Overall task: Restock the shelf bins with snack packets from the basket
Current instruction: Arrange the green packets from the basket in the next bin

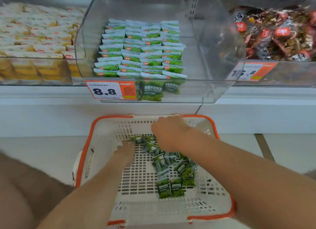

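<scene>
- While both arms reach down into the white basket (203,210) with the orange rim, the left hand (125,151) sits low on the slotted floor, fingers pointing away and pressed against the nearest green snack packets (172,168).
- Can't honestly tell if the left hand has closed around anything; its fingertips are touching a packet right at the front of the pile, but the grip itself is hidden by the back of the hand.
- Right hand (168,133) is just beside the left one, a bit higher and further in, knuckles up, fingers curled downward over the far end of the pile. Looks like it's bunched over packets, but whatever is under the palm is out of sight, so no call on that one either.
- Most of the loose packets trail back from the two hands toward the person, running under the right forearm, with a couple lying flat nearest the body.
- Straight above the hands, beyond the basket's far rim, is the clear bin (213,61) with neat rows of the same green packets standing on edge. Its right side is bare.
- Price tag (111,90) reading 8.8 is clipped on that bin's front.
- Yellow packs (34,40) fill the bin left of it, dark reddish packs (277,33) the one on the right.
</scene>
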A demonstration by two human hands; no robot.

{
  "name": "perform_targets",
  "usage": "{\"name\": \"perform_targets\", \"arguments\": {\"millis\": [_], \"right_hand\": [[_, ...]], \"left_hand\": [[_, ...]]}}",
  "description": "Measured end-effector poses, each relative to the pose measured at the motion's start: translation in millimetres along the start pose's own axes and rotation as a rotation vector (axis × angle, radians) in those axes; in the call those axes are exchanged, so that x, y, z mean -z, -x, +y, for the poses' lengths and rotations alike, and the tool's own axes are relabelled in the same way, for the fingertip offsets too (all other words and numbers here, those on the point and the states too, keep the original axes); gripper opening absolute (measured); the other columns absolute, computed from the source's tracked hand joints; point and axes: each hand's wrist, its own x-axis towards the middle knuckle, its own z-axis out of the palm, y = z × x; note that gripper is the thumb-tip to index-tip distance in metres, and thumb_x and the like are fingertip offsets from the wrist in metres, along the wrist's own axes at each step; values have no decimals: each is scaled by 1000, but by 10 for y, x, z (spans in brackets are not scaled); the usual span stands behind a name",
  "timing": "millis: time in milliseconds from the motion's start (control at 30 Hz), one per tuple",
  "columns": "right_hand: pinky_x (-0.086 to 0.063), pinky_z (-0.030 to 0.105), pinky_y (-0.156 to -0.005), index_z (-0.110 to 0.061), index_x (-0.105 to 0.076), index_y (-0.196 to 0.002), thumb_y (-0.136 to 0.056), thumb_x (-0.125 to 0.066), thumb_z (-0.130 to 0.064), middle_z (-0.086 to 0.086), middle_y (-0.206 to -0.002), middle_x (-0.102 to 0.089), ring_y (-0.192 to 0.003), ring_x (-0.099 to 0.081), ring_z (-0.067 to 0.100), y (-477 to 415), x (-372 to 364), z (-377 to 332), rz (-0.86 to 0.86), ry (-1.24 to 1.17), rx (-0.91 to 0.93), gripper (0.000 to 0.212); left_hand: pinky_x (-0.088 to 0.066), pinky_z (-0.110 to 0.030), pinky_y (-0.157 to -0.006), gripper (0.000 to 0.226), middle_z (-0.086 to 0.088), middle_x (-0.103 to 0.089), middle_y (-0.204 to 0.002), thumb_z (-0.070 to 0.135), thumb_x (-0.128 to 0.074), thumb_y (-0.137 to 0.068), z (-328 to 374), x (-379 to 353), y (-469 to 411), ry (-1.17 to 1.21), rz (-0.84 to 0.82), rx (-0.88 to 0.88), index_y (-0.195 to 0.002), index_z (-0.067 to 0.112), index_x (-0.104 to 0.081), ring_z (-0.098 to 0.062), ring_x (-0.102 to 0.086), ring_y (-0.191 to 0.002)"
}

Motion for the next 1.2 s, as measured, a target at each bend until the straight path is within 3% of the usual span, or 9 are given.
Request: {"name": "perform_targets", "arguments": {"millis": [67,200,400,633,800,900,1000,1067,1200], "right_hand": [[-52,39,-76,-17,-57,-114,-99,-54,-17,1,-88,-43,-82,-51,25,-63,-30,25,-47,-34,30,15],[-44,34,-65,-14,-55,-112,-104,-50,-20,2,-95,-47,-77,-49,20,-118,-94,56,-159,-72,98,12],[-38,30,-53,-17,-44,-84,-100,-51,-9,2,-84,-45,-67,-47,16,-129,-100,41,-171,-74,67,19],[-41,31,-58,-19,-37,-89,-99,-51,-12,-1,-83,-37,-73,-48,18,-26,-8,67,-104,-107,57,18],[-43,34,-59,-20,-38,-79,-100,-46,-8,5,-92,-47,-72,-52,20,192,183,131,-74,-142,17,25],[-48,37,-62,-23,-35,-73,-97,-48,-4,3,-86,-45,-79,-57,27,334,244,173,-44,-154,-1,33],[-55,41,-80,-14,-59,-102,-98,-51,-6,9,-104,-54,-95,-60,31,462,275,250,11,-190,-28,12],[-54,43,-88,-14,-57,-128,-101,-56,-17,11,-124,-53,-108,-58,32,556,334,297,51,-228,-55,26],[-53,46,-91,-9,-57,-129,-96,-67,-35,13,-118,-60,-110,-57,32,749,534,310,188,-380,-74,44]], "left_hand": [[-36,-54,-117,68,-14,0,-169,-2,-38,-99,-9,-186,-106,15,-19,17,-161,22,-22,-48,-26,-147],[-46,-52,-110,76,-10,18,-168,1,-50,-99,-106,-467,-318,58,-19,-6,-162,35,-24,-54,-22,-147],[-46,-40,-102,53,-18,-26,-158,5,-55,-101,-103,-578,-315,35,125,-26,-151,11,-41,-43,-44,-134],[-48,-39,-92,27,-6,-57,-117,10,-63,-97,-115,-353,-33,229,265,-91,-97,32,-48,-30,-54,-109],[-43,-31,-92,32,1,-59,-129,25,-73,-97,69,181,342,429,226,-250,-126,21,-60,-26,-56,-123],[-42,-28,-76,24,8,-58,-105,32,-76,-94,230,560,627,405,219,-369,-108,23,-59,-19,-57,-100],[-43,-27,-77,20,10,-61,-101,32,-79,-91,401,991,945,400,198,-513,-100,30,-61,-15,-59,-96],[-51,-37,-87,19,8,-63,-105,33,-78,-92,514,1288,1189,391,183,-581,-104,31,-63,-14,-61,-98],[-61,-34,-79,36,2,-63,-119,25,-74,-96,682,1763,1660,492,106,-680,-128,12,-63,-15,-69,-97]]}}
